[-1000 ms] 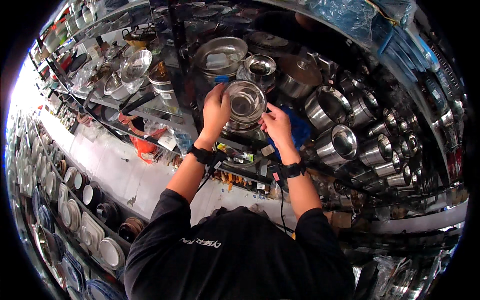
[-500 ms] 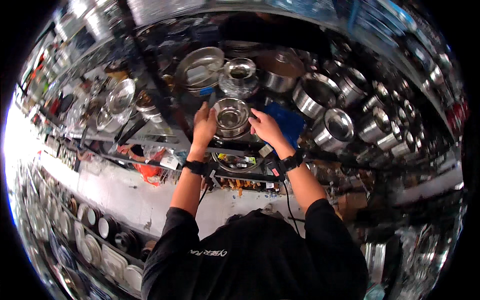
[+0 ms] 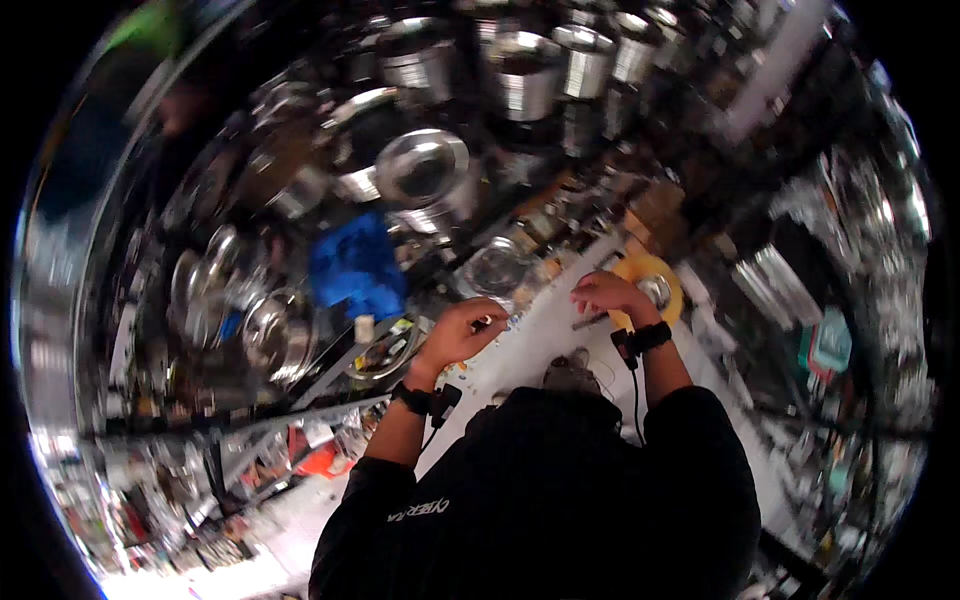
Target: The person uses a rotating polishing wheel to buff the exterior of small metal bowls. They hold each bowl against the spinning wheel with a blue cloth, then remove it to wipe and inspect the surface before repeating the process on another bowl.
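Note:
My left hand (image 3: 474, 326) hangs over the pale floor (image 3: 545, 350) near the shelf's front, fingers loosely bent and apart, nothing visible in it. My right hand (image 3: 606, 296) is right of it, also empty with fingers bent and apart, in front of a yellow ring-shaped thing (image 3: 635, 269). The stacked steel bowls (image 3: 275, 335) sit on the shelf to the left, away from both hands. A blue plastic bag or cloth (image 3: 355, 265) lies beyond my left hand, beside assorted metalware. The picture is motion-blurred.
Steel pots (image 3: 523, 80) crowd the shelving across the upper view. A round tray with small items (image 3: 385, 350) is on a lower level at left. Cardboard boxes (image 3: 655, 210) stand beyond my right hand. Shelving with silvery goods (image 3: 775, 285) lines the right side.
Both hands have left the stacked steel bowls and moved right, away from them. The view has swung sharply, shifting the bowls and blue bag to the left and bringing the yellow ring-shaped thing into sight.

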A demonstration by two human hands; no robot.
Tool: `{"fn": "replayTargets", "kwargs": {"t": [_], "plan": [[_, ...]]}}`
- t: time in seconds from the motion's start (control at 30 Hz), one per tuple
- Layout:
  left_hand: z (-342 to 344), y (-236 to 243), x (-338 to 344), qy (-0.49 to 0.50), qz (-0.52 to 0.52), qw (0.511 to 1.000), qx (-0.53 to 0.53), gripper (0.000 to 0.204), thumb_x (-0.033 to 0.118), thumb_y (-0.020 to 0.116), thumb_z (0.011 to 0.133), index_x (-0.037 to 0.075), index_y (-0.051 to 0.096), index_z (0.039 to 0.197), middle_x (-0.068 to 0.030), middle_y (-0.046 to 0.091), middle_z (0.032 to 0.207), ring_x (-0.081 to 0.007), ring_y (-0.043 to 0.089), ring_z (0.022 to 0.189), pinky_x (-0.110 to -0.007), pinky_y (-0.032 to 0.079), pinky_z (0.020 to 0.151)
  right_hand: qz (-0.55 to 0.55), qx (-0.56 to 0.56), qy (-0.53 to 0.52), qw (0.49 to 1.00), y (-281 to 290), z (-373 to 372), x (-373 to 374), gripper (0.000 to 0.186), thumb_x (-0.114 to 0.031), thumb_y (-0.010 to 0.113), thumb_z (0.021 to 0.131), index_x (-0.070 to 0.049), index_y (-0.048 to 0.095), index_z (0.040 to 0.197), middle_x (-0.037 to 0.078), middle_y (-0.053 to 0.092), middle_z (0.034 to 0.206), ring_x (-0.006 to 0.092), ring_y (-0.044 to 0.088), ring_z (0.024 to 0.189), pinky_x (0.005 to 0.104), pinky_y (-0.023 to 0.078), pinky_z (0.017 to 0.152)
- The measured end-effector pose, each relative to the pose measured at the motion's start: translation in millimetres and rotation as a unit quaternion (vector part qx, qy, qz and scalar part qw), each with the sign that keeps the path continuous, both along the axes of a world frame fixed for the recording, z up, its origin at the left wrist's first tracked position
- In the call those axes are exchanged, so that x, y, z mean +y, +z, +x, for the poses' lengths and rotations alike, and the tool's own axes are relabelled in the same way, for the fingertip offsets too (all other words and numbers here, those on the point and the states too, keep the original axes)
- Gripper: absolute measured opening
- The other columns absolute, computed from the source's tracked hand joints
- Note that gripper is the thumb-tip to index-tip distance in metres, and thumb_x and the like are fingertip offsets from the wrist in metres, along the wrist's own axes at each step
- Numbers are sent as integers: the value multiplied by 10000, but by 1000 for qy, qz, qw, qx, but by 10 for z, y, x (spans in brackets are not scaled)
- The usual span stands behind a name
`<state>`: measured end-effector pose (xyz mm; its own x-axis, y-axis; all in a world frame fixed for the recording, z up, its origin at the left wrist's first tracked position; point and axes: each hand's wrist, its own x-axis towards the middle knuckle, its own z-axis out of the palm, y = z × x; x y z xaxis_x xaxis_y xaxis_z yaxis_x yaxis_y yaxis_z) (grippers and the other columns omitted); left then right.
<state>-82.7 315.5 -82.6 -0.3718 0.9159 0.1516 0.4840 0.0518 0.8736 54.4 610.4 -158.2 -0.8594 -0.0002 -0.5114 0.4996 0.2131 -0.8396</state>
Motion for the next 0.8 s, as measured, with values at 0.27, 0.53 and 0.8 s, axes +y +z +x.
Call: {"fn": "replayTargets", "kwargs": {"t": [0.27,0.53,0.8], "plan": [[91,-1351,1238,11,-228,970,-86,173,179,630,871,19,650,936,-88,679,859,-178,651,816,-311,512,741,217,-116,-97,964,-2310,1681,1145,237,-228,614,814,-2,643,881,85,679,732,166,656,612,328,512,514],[116,-2039,1728,40,-288,952,-91,186,187,661,848,11,637,901,-86,673,797,-166,641,753,-299,504,721,171,73,-301,935,-4103,2284,1138,301,-292,617,865,-44,538,1018,97,608,739,176,558,525,316,428,411],[300,-2160,2027,54,-365,911,-184,215,169,692,845,29,544,776,-15,557,712,-84,519,687,-268,449,654,-80,-182,-626,754,-4088,1755,1455,417,-359,597,885,-29,489,654,61,469,522,169,430,360,309,344,340]]}}
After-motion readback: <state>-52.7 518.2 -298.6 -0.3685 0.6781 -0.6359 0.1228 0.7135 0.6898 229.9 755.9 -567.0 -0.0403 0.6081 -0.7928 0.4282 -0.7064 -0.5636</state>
